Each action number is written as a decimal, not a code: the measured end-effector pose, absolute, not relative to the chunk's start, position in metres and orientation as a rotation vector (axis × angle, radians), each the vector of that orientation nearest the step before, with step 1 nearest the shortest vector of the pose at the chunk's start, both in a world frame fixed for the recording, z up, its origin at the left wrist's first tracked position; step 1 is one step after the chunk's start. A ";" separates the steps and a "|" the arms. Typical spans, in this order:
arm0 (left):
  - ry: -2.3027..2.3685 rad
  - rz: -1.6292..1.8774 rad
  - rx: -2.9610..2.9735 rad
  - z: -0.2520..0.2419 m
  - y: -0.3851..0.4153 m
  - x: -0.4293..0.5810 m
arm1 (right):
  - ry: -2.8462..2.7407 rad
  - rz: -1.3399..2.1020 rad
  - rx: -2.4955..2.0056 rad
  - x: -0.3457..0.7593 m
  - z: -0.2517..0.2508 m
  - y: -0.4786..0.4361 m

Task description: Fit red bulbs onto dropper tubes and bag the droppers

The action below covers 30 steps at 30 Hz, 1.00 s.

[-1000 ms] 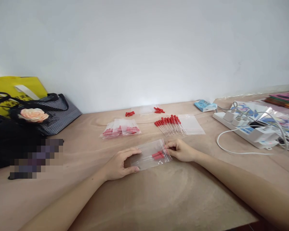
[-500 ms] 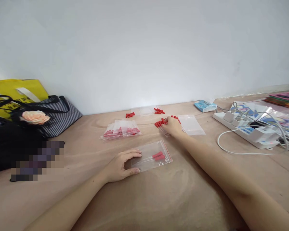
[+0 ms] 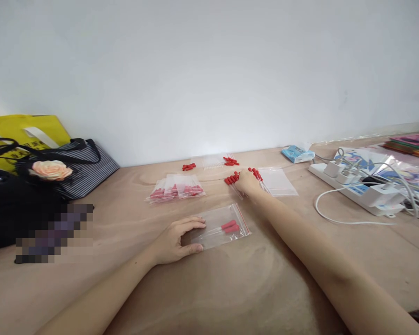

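A clear zip bag (image 3: pixel 212 236) lies flat with two red-bulbed droppers (image 3: pixel 230 226) inside, bulbs toward the red zip strip. My left hand (image 3: pixel 178 239) rests on its left end, thumb and fingers spread open. Farther off, my right hand (image 3: pixel 248 185) is closed in a pinch among loose droppers, its fingertips partly hidden. Red-bulbed droppers (image 3: pixel 231 178) show on its left, and more droppers (image 3: pixel 258 176) on its right beside flat bags (image 3: pixel 280 181). Several filled bags (image 3: pixel 177 186) overlap to the left of the right hand.
Loose red bulbs (image 3: pixel 189 166) and another red pile (image 3: pixel 231 161) lie near the wall. At right are a blue tissue pack (image 3: pixel 298 154) and a power strip (image 3: pixel 356 188) with looping white cables. A striped bag (image 3: pixel 84 172) and a yellow bag (image 3: pixel 24 125) stand left.
My right hand has shifted slightly and turned over the loose droppers, uncovering more of those on its right. My left hand and the bag under it stay put.
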<state>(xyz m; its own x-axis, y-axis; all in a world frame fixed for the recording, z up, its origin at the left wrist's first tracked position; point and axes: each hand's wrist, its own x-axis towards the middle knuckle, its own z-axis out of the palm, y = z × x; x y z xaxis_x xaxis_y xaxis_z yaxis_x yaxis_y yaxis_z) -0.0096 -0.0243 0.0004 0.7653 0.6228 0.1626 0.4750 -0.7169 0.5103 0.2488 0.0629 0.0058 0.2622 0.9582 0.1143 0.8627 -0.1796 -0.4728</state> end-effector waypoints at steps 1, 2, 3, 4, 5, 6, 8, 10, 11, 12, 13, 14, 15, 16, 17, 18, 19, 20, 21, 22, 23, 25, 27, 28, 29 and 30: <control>0.831 0.452 2.513 0.001 -0.025 -0.010 | -1.658 0.299 -2.074 0.250 0.007 0.062; 0.832 0.452 2.511 0.001 -0.025 -0.010 | -1.669 0.311 -2.049 0.251 0.009 0.061; 0.833 0.453 2.509 0.002 -0.025 -0.010 | -1.679 0.322 -2.022 0.253 0.011 0.058; 0.833 0.454 2.508 0.002 -0.026 -0.009 | -1.692 0.328 -1.998 0.256 0.013 0.056; 0.834 0.452 2.507 0.002 -0.026 -0.009 | -1.706 0.342 -1.960 0.259 0.014 0.052; 0.835 0.450 2.507 0.003 -0.026 -0.009 | -1.714 0.370 -1.900 0.263 0.014 0.047; 0.839 0.443 2.509 0.003 -0.026 -0.009 | -1.692 0.487 -1.722 0.272 0.012 0.034; 0.849 0.434 2.513 0.003 -0.025 -0.009 | -1.578 0.659 -1.520 0.279 0.006 0.018; 0.852 0.431 2.515 0.003 -0.025 -0.009 | -1.504 0.734 -1.446 0.282 0.001 0.010; 0.854 0.428 2.515 0.003 -0.025 -0.009 | -1.428 0.788 -1.385 0.283 -0.003 0.003; 0.857 0.423 2.516 0.003 -0.025 -0.009 | -1.351 0.825 -1.334 0.283 -0.008 -0.004; 0.862 0.419 2.516 0.003 -0.025 -0.009 | -1.278 0.858 -1.293 0.281 -0.012 -0.010; 0.867 0.413 2.517 0.003 -0.025 -0.009 | -1.207 0.885 -1.258 0.279 -0.016 -0.015; 0.874 0.406 2.518 0.003 -0.025 -0.009 | -1.140 0.913 -1.232 0.276 -0.019 -0.018; 0.882 0.400 2.521 0.004 -0.025 -0.009 | -1.077 0.949 -1.209 0.272 -0.021 -0.021; 0.894 0.394 2.524 0.004 -0.026 -0.009 | -1.020 0.991 -1.185 0.268 -0.022 -0.023; 0.908 0.390 2.526 0.004 -0.026 -0.009 | -0.971 1.040 -1.162 0.265 -0.022 -0.024; 0.924 0.388 2.528 0.004 -0.026 -0.010 | -0.930 1.092 -1.136 0.261 -0.022 -0.026; 0.941 0.386 2.529 0.004 -0.027 -0.010 | -0.901 1.142 -1.111 0.258 -0.022 -0.027; 0.956 0.385 2.529 0.004 -0.027 -0.010 | -0.885 1.186 -1.087 0.256 -0.021 -0.029; 0.965 0.384 2.530 0.004 -0.027 -0.010 | -0.887 1.223 -1.070 0.255 -0.021 -0.030; 0.972 0.382 2.534 0.004 -0.028 -0.009 | -0.951 1.280 -1.061 0.253 -0.021 -0.033; 0.973 0.377 2.538 0.005 -0.028 -0.009 | -1.085 1.313 -1.082 0.254 -0.021 -0.036; 0.971 0.373 2.540 0.005 -0.027 -0.008 | -1.163 1.319 -1.106 0.254 -0.022 -0.036; 0.969 0.371 2.542 0.005 -0.027 -0.008 | -1.236 1.322 -1.136 0.254 -0.022 -0.037; 0.967 0.368 2.542 0.005 -0.027 -0.008 | -1.299 1.322 -1.169 0.254 -0.023 -0.038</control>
<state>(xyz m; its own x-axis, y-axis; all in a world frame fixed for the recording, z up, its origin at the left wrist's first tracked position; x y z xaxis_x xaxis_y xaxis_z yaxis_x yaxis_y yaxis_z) -0.0076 -0.0270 0.0054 0.7267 0.6792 0.1027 0.5755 -0.6836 0.4488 0.2544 -0.0376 -0.0233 -0.1316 0.9909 -0.0265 0.0092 -0.0255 -0.9996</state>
